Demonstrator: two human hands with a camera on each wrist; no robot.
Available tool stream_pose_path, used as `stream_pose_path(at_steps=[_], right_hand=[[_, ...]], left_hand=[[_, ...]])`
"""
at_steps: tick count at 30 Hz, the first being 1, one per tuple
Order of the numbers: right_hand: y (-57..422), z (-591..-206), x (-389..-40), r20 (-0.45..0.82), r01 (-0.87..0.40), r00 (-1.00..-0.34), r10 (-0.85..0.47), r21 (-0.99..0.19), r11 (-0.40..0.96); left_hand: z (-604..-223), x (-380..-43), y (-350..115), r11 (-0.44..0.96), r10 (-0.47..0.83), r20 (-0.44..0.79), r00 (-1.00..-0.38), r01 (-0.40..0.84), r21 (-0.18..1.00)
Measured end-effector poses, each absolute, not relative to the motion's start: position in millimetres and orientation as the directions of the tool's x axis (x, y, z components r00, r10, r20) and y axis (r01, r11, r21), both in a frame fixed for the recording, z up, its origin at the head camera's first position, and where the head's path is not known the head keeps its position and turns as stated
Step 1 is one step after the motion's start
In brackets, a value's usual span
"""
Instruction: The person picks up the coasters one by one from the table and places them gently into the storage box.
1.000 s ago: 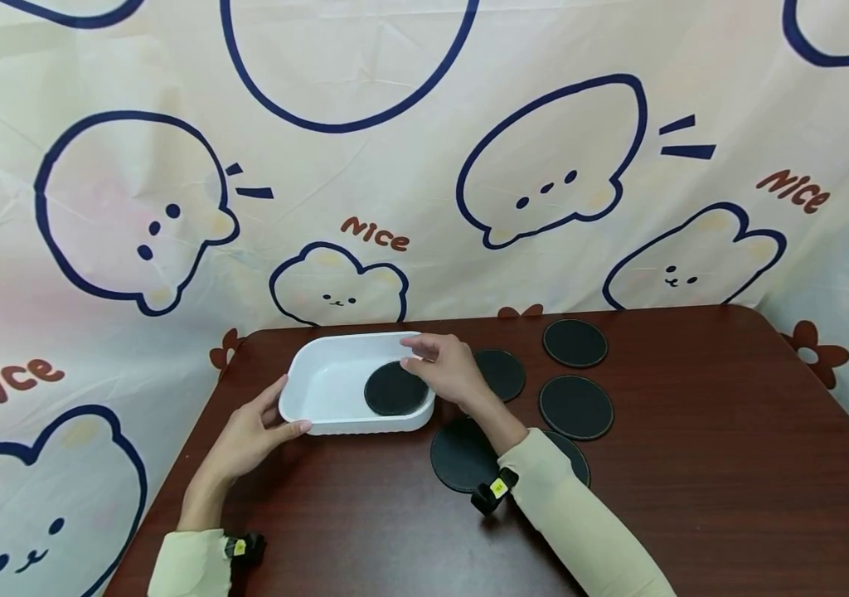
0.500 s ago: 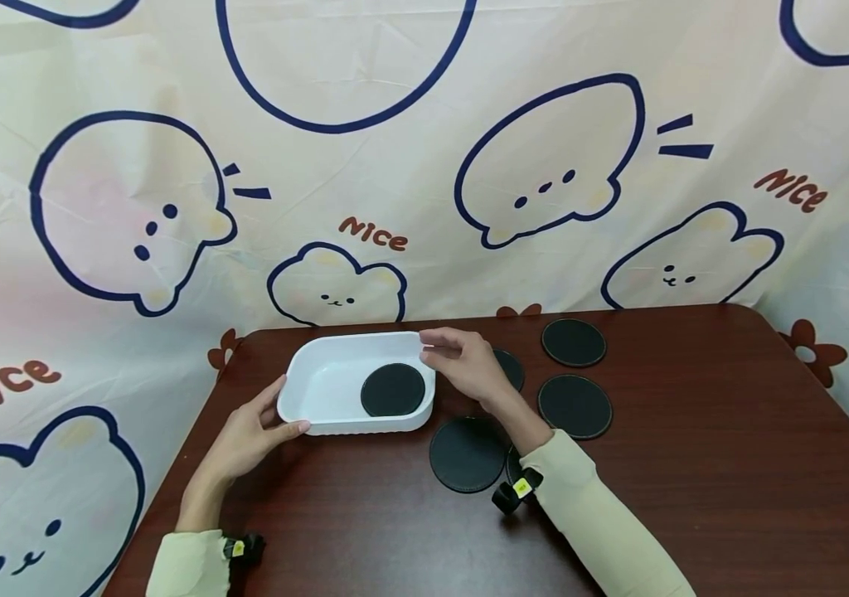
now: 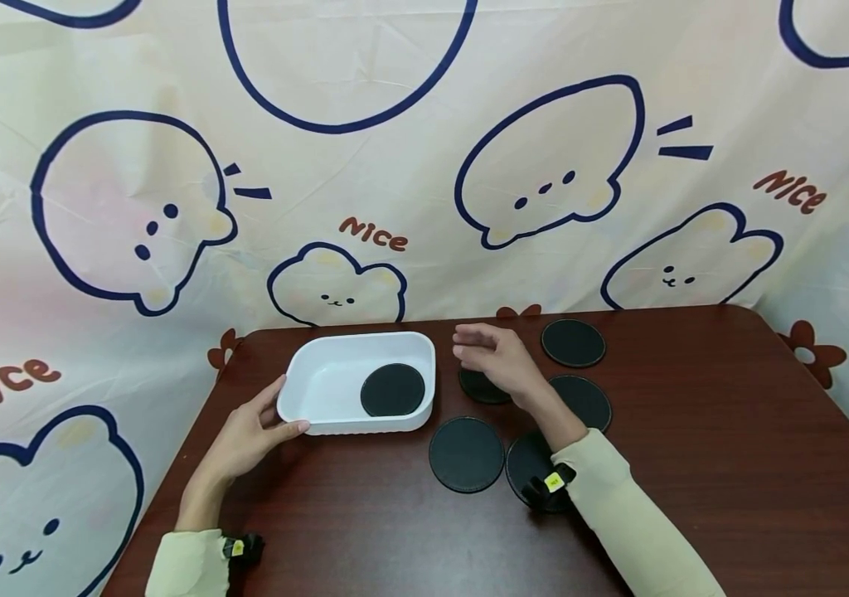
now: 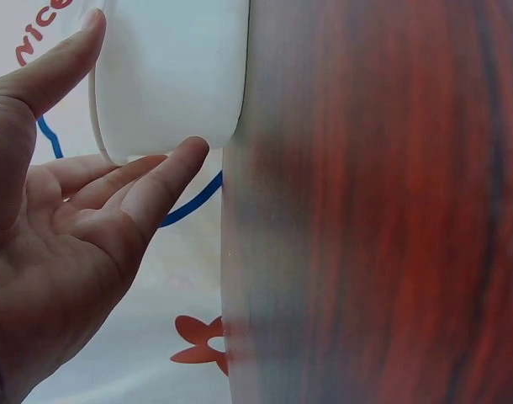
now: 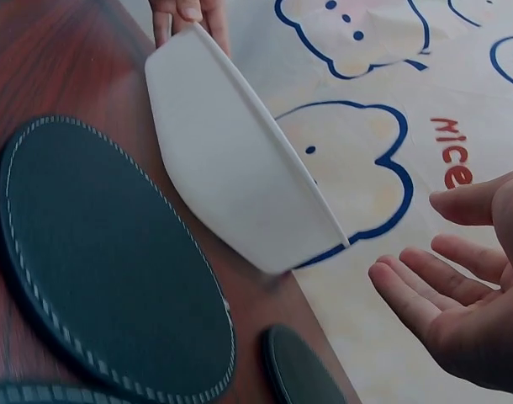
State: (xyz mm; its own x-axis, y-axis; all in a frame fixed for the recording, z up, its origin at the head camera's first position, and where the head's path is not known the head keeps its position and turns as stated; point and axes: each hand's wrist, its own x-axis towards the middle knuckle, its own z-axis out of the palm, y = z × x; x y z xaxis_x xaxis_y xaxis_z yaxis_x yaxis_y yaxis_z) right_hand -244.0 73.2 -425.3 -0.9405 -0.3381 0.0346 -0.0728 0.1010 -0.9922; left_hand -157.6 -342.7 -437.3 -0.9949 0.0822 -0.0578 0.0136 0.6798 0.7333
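Observation:
A white oblong tray (image 3: 320,381) stands at the table's back left. One round black coaster (image 3: 393,390) lies in its right part. My left hand (image 3: 245,435) holds the tray's left end, thumb at the near rim; in the left wrist view, the left hand's fingertips (image 4: 189,156) touch the tray's outer wall (image 4: 172,76). My right hand (image 3: 499,356) hovers to the right of the tray, above a partly covered coaster (image 3: 482,387). Nothing is between its loosely spread fingers, as the right wrist view of the right hand (image 5: 458,286) also shows.
Several more stitched-edge coasters lie flat right of the tray: a far coaster (image 3: 574,342), a middle coaster (image 3: 590,396) partly behind the forearm, a near coaster (image 3: 467,454) and one coaster (image 3: 529,460) under the right wrist. A printed cloth (image 3: 424,166) hangs behind the brown table (image 3: 730,431).
My right hand has moved right, away from the coaster inside the tray and past the tray's right end. The left hand and tray stay in place.

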Motion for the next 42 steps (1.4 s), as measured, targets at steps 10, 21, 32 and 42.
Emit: stream_pose_path(at_steps=[10,21,32,42], right_hand=[[108,-430,-250,0.001,-0.033,-0.951,-0.310,-0.995,0.098],[147,-433,-255,-0.021,0.004,-0.955,-0.297,-0.998,0.056],[191,-442,-259,-0.049,0.047,-0.963,-0.267,-0.999,0.013],[234,-449,-267,-0.069,0.084,-0.967,-0.245,-0.995,-0.053]], left_hand=[[-437,-158,-342,0.683,0.079,-0.058,-0.995,0.012,0.731],[-438,-158,-343,0.673,0.084,-0.053,-0.995,0.017,0.739],[-438,-157,-344,0.675,0.080,-0.054,-0.995,0.014,0.738],[-437,-156,-343,0.671,0.075,-0.052,-0.996,0.012,0.742]])
